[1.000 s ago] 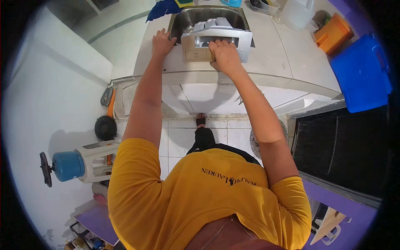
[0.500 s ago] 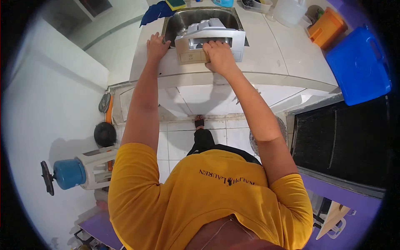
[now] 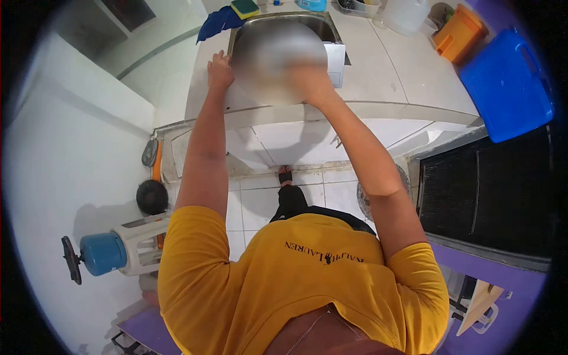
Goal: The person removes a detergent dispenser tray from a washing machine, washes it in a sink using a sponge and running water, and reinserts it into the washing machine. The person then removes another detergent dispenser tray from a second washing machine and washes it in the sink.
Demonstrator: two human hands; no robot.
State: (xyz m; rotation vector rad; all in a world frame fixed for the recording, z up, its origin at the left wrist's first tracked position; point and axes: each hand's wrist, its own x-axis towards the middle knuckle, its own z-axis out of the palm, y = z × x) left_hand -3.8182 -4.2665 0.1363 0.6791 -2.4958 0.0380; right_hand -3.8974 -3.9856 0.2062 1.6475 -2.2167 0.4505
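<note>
The sink is shiny metal. Left of it lies matt blue cloth; at its front, a smooth white panel, mostly blurred; rightward, smooth tiled bench and glossy plastic blue container.

Left hand on the desk, eight o'clock from the sink; right hand, five o'clock, blurred near a white panel.
</note>
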